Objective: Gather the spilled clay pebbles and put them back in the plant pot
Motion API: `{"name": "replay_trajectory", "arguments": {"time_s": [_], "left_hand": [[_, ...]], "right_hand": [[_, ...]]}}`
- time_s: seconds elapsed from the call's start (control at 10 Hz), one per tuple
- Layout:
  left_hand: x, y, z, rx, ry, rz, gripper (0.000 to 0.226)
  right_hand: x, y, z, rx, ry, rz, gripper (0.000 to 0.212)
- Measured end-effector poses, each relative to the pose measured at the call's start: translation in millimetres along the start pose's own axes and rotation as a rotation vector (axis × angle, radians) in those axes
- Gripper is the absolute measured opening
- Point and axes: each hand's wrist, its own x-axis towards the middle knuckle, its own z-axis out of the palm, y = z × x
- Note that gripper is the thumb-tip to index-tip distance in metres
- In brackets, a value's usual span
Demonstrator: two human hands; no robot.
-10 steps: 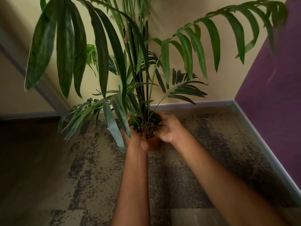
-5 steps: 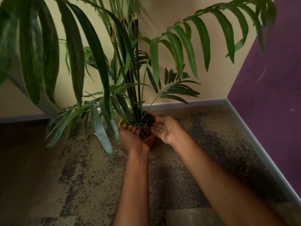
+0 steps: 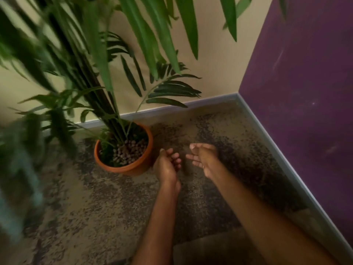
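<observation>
I see both grips loose and empty: my left hand [image 3: 166,165] and right hand [image 3: 204,157] hover palms inward, fingers half curled, apart from each other, holding nothing I can make out. Just left of the left hand stands the orange pot [image 3: 133,167] on the carpet [image 3: 95,207], clay pebbles [image 3: 129,152] heaped inside around the stems. Blurred palm leaves [image 3: 47,64] hide the pot's far rim, and the speckled carpet could mask stray pebbles.

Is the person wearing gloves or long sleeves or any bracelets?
No gloves. The left hand and the right hand are both bare, and both forearms are uncovered as far as the picture shows, so no sleeves reach them. No watch or bracelet shows on either wrist. The picture is too blurry to tell about rings.
</observation>
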Motion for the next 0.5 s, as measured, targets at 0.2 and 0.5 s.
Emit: {"name": "replay_trajectory", "arguments": {"time_s": [0.2,0.5], "left_hand": [[18.0,-38.6,41.9,0.220,-0.053,0.034,0.031],[-39.8,-20.8,55.0,0.979,-0.043,0.241,0.060]], "right_hand": [[35.4,6.6,-36.9,-0.224,0.126,-0.066,0.040],[-13.7,-5.7,-84.1,-0.741,0.152,-0.173,0.046]]}}
